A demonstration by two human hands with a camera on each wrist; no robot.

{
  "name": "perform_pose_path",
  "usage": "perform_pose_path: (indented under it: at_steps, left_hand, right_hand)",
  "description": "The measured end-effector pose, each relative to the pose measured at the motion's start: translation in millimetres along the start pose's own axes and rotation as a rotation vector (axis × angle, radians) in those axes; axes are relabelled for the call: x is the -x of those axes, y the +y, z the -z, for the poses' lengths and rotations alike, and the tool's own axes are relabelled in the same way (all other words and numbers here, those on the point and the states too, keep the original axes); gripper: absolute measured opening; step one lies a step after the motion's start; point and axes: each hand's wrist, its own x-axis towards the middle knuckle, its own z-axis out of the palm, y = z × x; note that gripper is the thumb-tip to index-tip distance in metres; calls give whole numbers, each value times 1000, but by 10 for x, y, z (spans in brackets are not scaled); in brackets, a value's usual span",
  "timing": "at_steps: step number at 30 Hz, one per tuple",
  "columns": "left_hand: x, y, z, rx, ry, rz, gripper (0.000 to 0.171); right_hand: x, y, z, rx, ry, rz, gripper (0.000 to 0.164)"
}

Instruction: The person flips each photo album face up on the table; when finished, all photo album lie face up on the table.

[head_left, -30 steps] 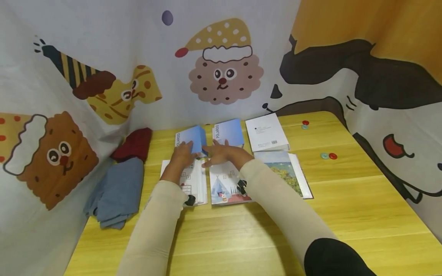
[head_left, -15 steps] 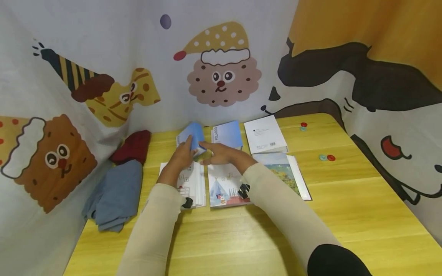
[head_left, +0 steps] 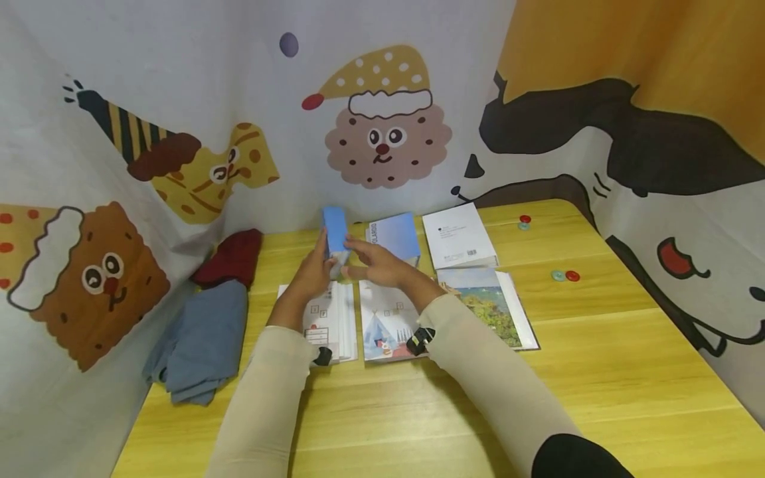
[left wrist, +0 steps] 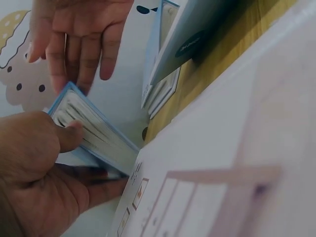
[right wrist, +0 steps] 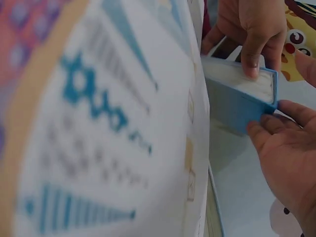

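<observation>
At the rear of the yellow wood-grain table (head_left: 597, 372), close to the printed cartoon curtain (head_left: 382, 20), a thick blue book (head_left: 335, 229) is held with a narrow blue face upward. The left hand (head_left: 313, 269) has it in its grip, while the right hand (head_left: 382, 262) grasps nothing; its fingers reach out to touch the book.

Just right of it lies a second blue book (head_left: 397, 236) with lettering along one edge, then a white book (head_left: 460, 236). Nearer the person, a white illustrated book (head_left: 329, 318), a tent-picture book (head_left: 388, 325) and a tree-painting book (head_left: 490, 312) form a front row, and both arms reach across it. The right forearm covers part of the latter two. A dark red cloth (head_left: 230, 257) and a grey-blue cloth (head_left: 209, 338) lie along the left side; two pairs of red and green discs (head_left: 565, 275) sit at the right.

From the head, the hands hide whether the held book touches the table. The left wrist view shows the left thumb on the page edges and fingers at the far cover. The right wrist view shows right fingertips against the blue outside, though a blurred printed cover blocks its left half. Only the left wrist camera reveals a dark round mark on another pale-blue cover; I cannot tell which book that is.
</observation>
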Motion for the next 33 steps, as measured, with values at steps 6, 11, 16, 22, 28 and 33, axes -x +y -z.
perform_pose_path:
  at_steps: [6, 11, 16, 22, 28, 33]
  left_hand:
    - [-18, -36, 30, 65, 68, -44, 77]
    - [-18, -57, 43, 115, 95, -5, 78]
    - [12, -86, 77, 222, 104, 24, 84]
    - [49, -127, 169, 198, 163, 0, 95]
    - [54, -146, 265, 114, 176, -50, 84]
    - [77, -125, 302, 28, 146, 25, 86]
  right_hand:
    - [-33, -11, -56, -79, 45, 3, 74]
    - [-61, -22, -100, -81, 45, -21, 74]
    - [-101, -26, -139, -92, 29, -17, 75]
    - [-120, -12, -188, -40, -17, -73, 75]
    - [-139, -8, -210, 48, -65, -105, 73]
    - [-143, -31, -226, 101, -104, -108, 71]
